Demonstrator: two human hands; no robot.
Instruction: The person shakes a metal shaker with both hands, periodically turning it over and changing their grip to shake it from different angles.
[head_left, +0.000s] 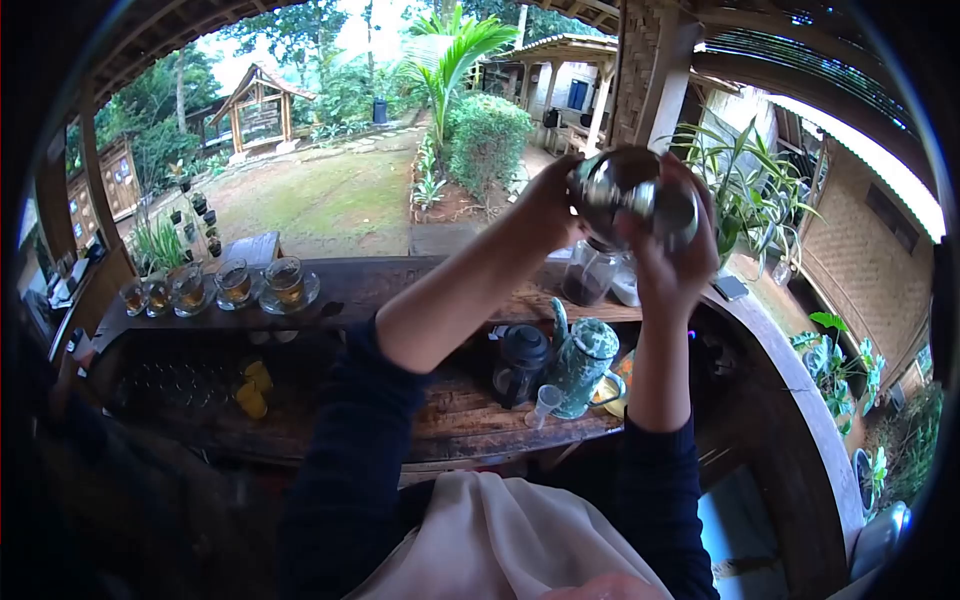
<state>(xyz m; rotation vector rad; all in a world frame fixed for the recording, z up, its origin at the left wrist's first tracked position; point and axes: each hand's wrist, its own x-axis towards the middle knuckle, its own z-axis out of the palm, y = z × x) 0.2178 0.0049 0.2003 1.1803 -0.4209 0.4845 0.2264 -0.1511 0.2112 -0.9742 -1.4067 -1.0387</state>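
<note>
We hold a shiny metal pot point(634, 192) lifted well above the worktop point(455, 415), over its far right part. Our left hand point(542, 212) is curled round its left side and our right hand point(672, 262) grips it from below and the right, fingers wrapped. We cannot tell what is inside it. Just beneath stands a glass jar point(588, 272) with dark contents. Nearer the front edge sit a black press pot point(520, 362), a green kettle point(585, 362) and a small clear glass point(545, 402), close together. Tea glasses point(285, 282) holding brown liquid line the far left edge on saucers. Yellow pieces point(252, 388) lie at the left. The worktop's middle is bare wood. A white cloth point(500, 540) lies below the front edge.
</note>
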